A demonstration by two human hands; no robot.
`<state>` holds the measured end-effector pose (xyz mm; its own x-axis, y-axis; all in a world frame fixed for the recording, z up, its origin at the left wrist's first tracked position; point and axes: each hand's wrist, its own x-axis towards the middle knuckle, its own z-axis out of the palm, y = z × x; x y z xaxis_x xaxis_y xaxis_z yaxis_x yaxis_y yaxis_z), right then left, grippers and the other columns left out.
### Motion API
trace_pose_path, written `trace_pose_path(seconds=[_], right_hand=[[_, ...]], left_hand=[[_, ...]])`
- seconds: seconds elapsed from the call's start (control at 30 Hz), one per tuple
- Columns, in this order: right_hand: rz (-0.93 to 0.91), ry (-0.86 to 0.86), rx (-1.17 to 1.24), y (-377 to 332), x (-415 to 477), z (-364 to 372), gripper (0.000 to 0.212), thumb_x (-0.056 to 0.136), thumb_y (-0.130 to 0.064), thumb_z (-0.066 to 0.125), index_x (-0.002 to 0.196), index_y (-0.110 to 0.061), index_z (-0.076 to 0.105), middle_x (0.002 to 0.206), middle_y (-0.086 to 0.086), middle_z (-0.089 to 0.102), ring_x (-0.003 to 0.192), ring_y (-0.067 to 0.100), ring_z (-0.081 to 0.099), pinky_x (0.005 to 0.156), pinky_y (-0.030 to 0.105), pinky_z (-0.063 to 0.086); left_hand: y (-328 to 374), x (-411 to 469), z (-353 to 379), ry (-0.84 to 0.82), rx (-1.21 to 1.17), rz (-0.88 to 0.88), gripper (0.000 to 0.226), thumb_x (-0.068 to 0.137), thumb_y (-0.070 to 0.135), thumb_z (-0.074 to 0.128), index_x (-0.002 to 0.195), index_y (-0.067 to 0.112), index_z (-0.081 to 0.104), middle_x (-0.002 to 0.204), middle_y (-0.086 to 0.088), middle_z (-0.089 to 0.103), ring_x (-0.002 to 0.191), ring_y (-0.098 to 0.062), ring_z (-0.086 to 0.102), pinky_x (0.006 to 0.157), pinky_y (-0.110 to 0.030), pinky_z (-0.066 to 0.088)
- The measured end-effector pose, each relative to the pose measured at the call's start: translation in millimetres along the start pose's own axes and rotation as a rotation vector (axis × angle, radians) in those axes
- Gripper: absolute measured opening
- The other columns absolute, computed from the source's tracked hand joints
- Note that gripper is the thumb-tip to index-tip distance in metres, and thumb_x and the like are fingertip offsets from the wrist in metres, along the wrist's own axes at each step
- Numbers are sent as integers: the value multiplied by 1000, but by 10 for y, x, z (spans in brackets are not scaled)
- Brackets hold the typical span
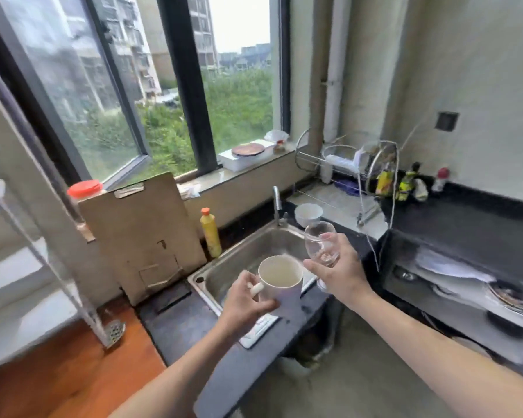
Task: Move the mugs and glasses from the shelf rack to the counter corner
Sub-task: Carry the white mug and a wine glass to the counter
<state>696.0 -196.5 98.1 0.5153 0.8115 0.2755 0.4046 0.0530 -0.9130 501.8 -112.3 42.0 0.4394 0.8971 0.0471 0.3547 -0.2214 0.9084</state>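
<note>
two hands are out over the steel sink (248,251), each with a vessel in it. going from big to small: the dark tabletop (175,324) runs round the sink and on toward the corner, where a wire dish rack (372,173) stands by the wall with bottles beside it. a brown board (145,233) leans upright left of the sink, and a yellow bottle (210,233) with an orange cap stands just beside it. the left hand (245,303) is clenched round the handle of a white mug (282,285), held upright above the sink's near edge. the right hand (338,270) grips a clear wine glass (320,242) round its bowl, tilted, mouth toward the window. a white bowl (308,213) sits on the tabletop beyond the tap (277,206), near the rack.
</note>
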Motion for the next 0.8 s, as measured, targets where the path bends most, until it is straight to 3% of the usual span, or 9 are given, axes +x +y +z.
trace_pose_path(seconds=[0.13,0.23,0.3,0.4,0.47,0.57,0.67,0.73,0.8], right_hand=[[59,129,-70,424,-5,-1061,49,68,-18,83,106,-22,54,82,-3,62,73,8,60,62,15,42],[106,254,-112,690,-84,-1782,49,68,-18,83,107,-23,54,79,-4,63,68,0,58,59,12,40],[145,320,-120,833,-157,-2222,48,69,-18,83,107,-24,53,79,-2,63,68,2,58,57,13,42],[193,441,-132,1063,-281,-2839,48,69,-15,82,107,-22,53,82,-1,62,68,5,58,58,11,44],[215,523,-161,1243,-362,-3229,50,67,-18,84,107,-23,54,89,-7,62,77,7,60,66,12,44],[271,615,-180,1507,-434,-3785,51,67,-19,84,108,-23,53,100,-11,61,85,4,59,72,13,43],[322,714,-228,1722,-409,-4321,51,68,-19,83,108,-23,53,98,-11,61,85,2,58,70,12,42],[347,790,-252,1842,-343,-4686,51,67,-19,84,109,-23,54,95,-10,61,84,3,58,68,11,40],[377,857,-273,1926,-285,-5045,51,67,-19,84,109,-24,54,96,-12,60,84,1,57,69,15,40]], left_hand=[[405,159,1087,-124,-17,48,49,58,26,85,86,18,46,74,1,60,62,-14,54,52,-21,42],[675,259,1852,-232,-19,76,49,58,29,84,85,25,43,87,-6,60,73,-20,57,60,-36,46],[858,335,2342,-320,4,102,49,54,32,83,81,28,42,85,-5,58,74,-20,56,61,-44,47],[1156,421,3050,-455,24,150,47,55,32,84,80,21,45,79,1,57,68,-15,53,56,-32,43],[1344,477,3528,-547,24,184,48,53,34,83,78,17,46,77,2,57,66,-13,50,56,-27,40],[1589,589,4249,-686,22,214,52,48,41,82,76,15,47,79,0,58,67,-15,50,59,-31,42],[1838,737,4980,-789,19,269,52,49,41,85,81,16,52,87,-3,65,77,-21,61,68,-37,54],[2082,820,5428,-873,-11,303,46,56,29,87,84,15,54,84,0,62,68,-13,56,60,-18,48],[2366,890,5829,-935,-13,351,42,62,23,86,81,15,49,76,3,54,61,-7,46,51,-11,37]])
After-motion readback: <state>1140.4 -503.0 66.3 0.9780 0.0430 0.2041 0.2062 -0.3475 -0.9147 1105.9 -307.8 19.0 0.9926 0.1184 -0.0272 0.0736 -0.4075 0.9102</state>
